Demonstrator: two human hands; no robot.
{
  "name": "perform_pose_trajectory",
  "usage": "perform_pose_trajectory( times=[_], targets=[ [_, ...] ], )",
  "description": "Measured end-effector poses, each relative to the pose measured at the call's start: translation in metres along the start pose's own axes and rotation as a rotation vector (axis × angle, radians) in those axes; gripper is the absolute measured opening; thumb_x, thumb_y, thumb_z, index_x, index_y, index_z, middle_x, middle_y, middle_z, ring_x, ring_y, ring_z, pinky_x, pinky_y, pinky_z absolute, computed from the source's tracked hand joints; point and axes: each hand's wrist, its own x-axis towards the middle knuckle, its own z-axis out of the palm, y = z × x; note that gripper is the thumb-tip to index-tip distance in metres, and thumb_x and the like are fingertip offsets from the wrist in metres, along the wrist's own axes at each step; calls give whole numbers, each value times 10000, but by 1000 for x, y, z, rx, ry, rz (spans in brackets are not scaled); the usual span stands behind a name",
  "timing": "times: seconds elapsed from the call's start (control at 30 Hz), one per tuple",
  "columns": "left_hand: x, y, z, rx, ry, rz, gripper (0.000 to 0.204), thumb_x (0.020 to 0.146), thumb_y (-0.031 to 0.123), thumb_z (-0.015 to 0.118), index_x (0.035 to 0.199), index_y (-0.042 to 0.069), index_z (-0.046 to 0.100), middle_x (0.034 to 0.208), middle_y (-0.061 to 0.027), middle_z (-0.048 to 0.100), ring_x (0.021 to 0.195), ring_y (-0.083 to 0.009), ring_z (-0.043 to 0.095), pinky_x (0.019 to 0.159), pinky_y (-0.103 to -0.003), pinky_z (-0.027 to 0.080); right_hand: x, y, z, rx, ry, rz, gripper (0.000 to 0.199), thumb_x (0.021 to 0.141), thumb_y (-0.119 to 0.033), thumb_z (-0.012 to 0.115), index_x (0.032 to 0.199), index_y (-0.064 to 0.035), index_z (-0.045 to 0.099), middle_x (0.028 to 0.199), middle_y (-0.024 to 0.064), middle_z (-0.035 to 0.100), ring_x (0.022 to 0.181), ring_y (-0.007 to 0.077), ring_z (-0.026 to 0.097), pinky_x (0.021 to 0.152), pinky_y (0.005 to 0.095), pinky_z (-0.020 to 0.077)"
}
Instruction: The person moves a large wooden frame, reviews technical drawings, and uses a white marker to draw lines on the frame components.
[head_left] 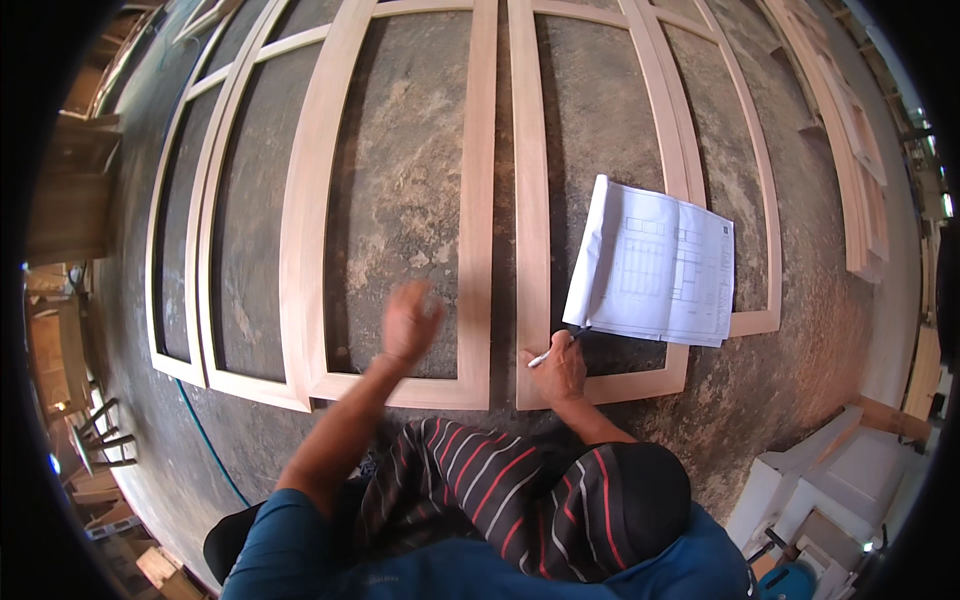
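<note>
My right hand (562, 375) is closed on a slim white pen (539, 358), its fingers bent around it. It rests over the lower corner of a pale wooden frame (533, 250), just below a paper drawing (660, 265). The drawing shows printed line plans, has a curled left edge and lies across that frame and the one beside it. My left hand (410, 322) is raised above the opening of another wooden frame (475, 260). Its fingers look loosely apart, somewhat blurred, and nothing shows in them.
More wooden frames (305, 230) lie side by side on the stained concrete floor (400, 160). Long timber pieces (850, 180) are stacked at the right. A thin blue-green hose (210, 435) runs at the left, near a stool (100, 440). White boxes and a blue tool (787, 580) sit at lower right.
</note>
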Motion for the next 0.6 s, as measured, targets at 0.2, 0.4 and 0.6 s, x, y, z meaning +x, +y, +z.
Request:
perform_pose_trajectory(
  times=[0.2,0.4,0.6],
  targets=[
    [-30,111,71,-613,-473,-601,344,908,256,600,1111,-22,579,844,-174,639,802,-284,640,739,-366,507,-3,-13,-2,97,-42,82,660,666,-363,847,1005,-6,407,941,257,599,900,444,616,764,485,519],
    [8,127,76,-1735,-618,-905,251,985,298,521,1012,71,624,925,-71,658,825,-159,625,739,-313,528,-15,-32,-59,154,-94,51,681,652,-374,846,1043,12,443,955,268,626,881,455,637,779,492,520],
    [106,129,57,-1897,-586,-827,238,983,284,520,1030,76,625,921,-67,677,820,-191,652,739,-355,538,-28,-32,-113,176,-137,-29,693,655,-394,851,1065,15,473,986,256,628,934,435,630,806,483,507]
  ],
)
